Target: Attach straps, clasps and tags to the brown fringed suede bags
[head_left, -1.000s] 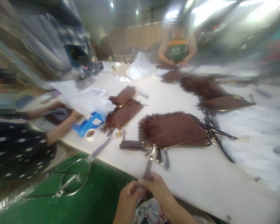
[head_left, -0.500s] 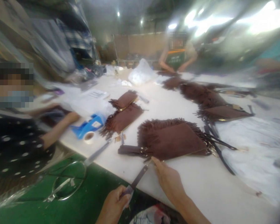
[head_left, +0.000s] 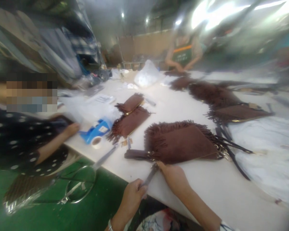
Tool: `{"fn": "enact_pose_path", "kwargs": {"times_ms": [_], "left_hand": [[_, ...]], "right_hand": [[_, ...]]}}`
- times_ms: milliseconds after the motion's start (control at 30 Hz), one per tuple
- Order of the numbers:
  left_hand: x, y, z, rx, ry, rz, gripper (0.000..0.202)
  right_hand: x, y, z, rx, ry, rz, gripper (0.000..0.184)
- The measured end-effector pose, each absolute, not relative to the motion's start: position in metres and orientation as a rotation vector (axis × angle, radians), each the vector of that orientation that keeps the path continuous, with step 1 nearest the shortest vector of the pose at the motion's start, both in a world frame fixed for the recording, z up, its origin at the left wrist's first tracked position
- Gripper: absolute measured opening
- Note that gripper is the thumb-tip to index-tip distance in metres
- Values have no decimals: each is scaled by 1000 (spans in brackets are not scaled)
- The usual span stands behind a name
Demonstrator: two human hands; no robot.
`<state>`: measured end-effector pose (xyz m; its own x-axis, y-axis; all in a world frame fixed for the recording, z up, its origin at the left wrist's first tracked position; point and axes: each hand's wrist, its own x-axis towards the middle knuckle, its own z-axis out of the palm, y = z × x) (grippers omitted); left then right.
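Two hands (head_left: 134, 192) (head_left: 173, 179) at one strap (head_left: 150, 175), one tape roll (head_left: 96, 142) beyond

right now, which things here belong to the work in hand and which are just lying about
Seemingly in use:
- dark strap, in the left hand, right hand at its far end
- nearest fringed brown bag

Apparently lying about:
- blue object
- white roll
- whitish plastic bag
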<state>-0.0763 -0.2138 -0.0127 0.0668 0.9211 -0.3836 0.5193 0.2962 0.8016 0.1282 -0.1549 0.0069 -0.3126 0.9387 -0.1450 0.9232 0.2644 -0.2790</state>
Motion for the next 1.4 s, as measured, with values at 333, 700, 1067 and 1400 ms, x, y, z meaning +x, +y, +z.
{"fn": "enact_pose_path", "kwargs": {"times_ms": [333, 700, 1067, 1400], "left_hand": [[-85, -199, 17, 1557, 1669, 417, 21], [-40, -170, -7, 1303, 1447, 609, 18], [-25, -151, -5, 939, 1300, 794, 41], [-46, -154, 6, 705, 1098, 670, 46]], "right_hand": [[125, -140, 18, -1655, -2631, 409, 19], [135, -128, 25, -1262, -2705, 486, 14], [148, -141, 4, -1460, -2353, 469, 38], [153, -129, 0, -1346, -2514, 211, 14]]}}
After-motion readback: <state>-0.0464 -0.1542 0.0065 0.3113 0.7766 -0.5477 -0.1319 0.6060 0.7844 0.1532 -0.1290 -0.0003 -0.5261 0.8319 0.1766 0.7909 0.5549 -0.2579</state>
